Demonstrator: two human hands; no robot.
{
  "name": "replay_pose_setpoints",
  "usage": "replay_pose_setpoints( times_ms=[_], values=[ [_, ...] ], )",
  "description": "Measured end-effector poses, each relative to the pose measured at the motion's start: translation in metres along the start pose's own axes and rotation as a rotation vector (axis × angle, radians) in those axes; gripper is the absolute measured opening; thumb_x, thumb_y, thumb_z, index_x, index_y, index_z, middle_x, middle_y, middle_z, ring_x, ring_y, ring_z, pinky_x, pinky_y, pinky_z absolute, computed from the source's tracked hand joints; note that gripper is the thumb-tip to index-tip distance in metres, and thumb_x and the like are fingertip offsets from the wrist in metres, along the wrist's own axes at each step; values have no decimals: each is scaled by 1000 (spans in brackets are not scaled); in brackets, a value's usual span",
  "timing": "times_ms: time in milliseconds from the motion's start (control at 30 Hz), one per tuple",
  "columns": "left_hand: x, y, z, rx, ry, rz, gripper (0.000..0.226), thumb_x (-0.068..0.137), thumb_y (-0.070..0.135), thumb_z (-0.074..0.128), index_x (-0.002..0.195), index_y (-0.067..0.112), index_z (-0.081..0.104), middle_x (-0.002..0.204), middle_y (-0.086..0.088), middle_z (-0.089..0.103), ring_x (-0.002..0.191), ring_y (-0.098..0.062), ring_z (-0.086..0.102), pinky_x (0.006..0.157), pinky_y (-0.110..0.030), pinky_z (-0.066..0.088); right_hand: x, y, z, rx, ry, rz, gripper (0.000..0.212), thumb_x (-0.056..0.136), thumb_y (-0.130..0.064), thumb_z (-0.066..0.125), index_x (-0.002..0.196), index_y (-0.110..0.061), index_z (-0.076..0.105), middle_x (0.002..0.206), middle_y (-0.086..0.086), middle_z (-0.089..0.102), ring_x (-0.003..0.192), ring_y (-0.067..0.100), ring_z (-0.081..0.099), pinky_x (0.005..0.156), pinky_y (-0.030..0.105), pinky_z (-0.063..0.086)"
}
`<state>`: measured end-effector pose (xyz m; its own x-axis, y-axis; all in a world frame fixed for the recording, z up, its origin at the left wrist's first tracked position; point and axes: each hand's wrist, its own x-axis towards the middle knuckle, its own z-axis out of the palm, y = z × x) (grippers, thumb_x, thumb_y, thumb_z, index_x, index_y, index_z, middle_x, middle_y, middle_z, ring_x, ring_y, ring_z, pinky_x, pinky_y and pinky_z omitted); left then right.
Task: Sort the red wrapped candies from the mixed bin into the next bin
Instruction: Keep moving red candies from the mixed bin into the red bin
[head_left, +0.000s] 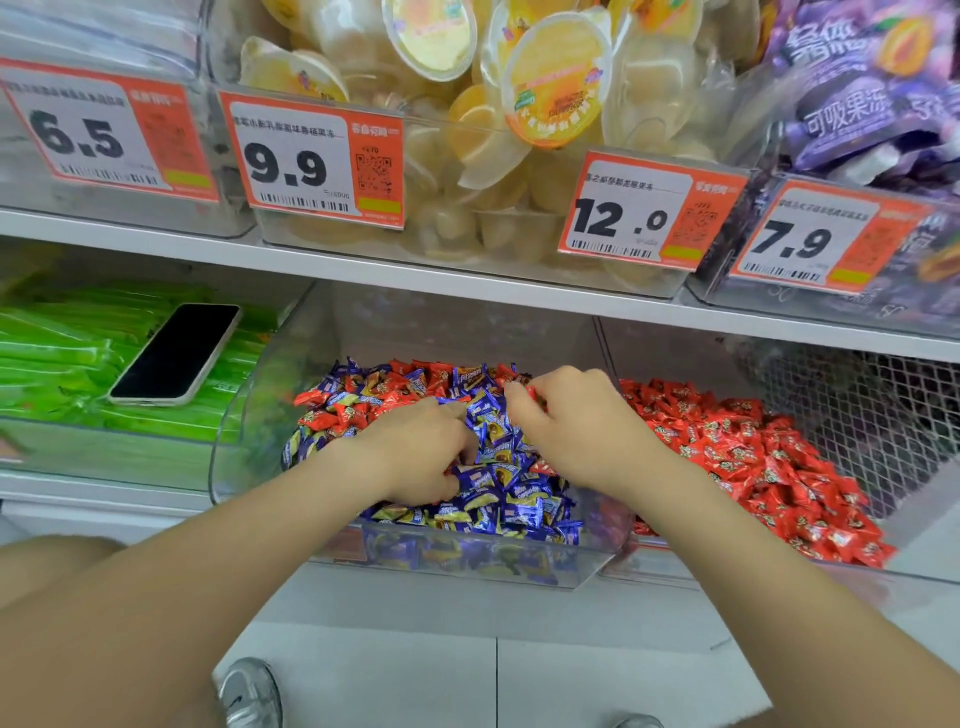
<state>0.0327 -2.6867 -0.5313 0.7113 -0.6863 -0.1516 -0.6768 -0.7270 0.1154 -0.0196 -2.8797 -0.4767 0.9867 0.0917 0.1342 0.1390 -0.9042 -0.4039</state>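
Note:
The clear mixed bin (244, 415) on the lower shelf holds blue wrapped candies (498, 499) and red wrapped candies (343, 410) together. Both my hands are inside it. My left hand (415, 452) is dug into the pile with curled fingers, a bit of red wrapper showing under them. My right hand (566, 421) pinches a red wrapped candy (524, 392) at its fingertips, near the back right of the pile. The bin to the right (893, 566) is filled with red candies (769, 467) only.
A phone (176, 353) lies on green packets (62, 353) in the bin to the left. Above, a shelf (363, 270) carries bins of jelly cups (545, 83) and purple pouches (857, 104) with price tags. A wire mesh (857, 405) backs the right bin. My shoe (249, 691) is on the floor.

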Motion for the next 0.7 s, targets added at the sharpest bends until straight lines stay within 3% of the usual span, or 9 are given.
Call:
replay_pose_setpoints(
  times_ms=[100,200,333,400,433,500,567,633,700],
  values=[
    [1,-4,3,-14,-16,-9,25,94,38,66,118,30,66,111,7,48,108,-23,49,90,-42,47,-5,4,0,-48,-71,-54,37,100,-23,47,71,-4,59,53,14,51,51,29,37,62,45,53],
    [-5,-9,-9,-202,20,-13,18,100,43,62,114,32,67,113,7,50,109,-20,48,100,-40,42,-5,5,-4,-20,-149,-22,30,93,-15,45,94,-14,75,54,3,59,45,15,48,61,37,54],
    [-22,-17,-26,-340,-23,-36,17,106,39,52,106,33,68,109,4,56,103,-13,54,96,-37,43,-2,-2,5,-50,-128,9,36,88,-30,45,63,-7,58,50,11,51,47,23,42,54,38,55],
    [-28,-22,-25,-311,-10,-77,28,106,33,46,91,20,66,96,-4,62,91,-19,57,89,-42,48,3,-2,18,-127,-172,-2,46,95,-34,53,56,-11,45,50,7,43,51,27,42,58,37,54],
    [-30,-23,-22,-273,8,-103,34,106,30,43,86,10,62,88,-11,61,81,-22,53,82,-44,48,7,1,26,-133,-220,-24,46,100,-32,56,59,-13,50,55,8,48,55,28,47,65,41,57],
    [-33,-23,-17,-200,43,-149,43,108,31,38,79,2,52,76,-15,51,67,-22,40,69,-43,40,11,1,37,-138,-367,-62,24,104,-21,56,89,-16,75,88,9,72,81,28,65,85,49,59],
    [-35,-22,-16,-167,66,-151,55,109,46,39,73,6,48,71,-14,50,62,-21,39,63,-42,37,12,0,38,-173,-495,-78,34,100,-12,52,119,-24,78,112,-3,76,102,21,68,92,40,59],
    [-35,-23,-17,-130,60,-134,60,104,61,46,70,12,49,74,-10,55,67,-24,49,66,-42,43,11,-2,32,-189,-630,-84,39,95,-5,50,111,-22,81,87,-19,72,83,8,65,77,26,56],
    [-34,-25,-16,-47,61,-126,49,103,59,50,78,18,57,84,-3,57,81,-23,54,77,-45,51,9,-3,22,-147,-683,-83,36,91,-2,49,87,-20,80,69,-22,68,65,6,61,70,29,58]
  ],
)
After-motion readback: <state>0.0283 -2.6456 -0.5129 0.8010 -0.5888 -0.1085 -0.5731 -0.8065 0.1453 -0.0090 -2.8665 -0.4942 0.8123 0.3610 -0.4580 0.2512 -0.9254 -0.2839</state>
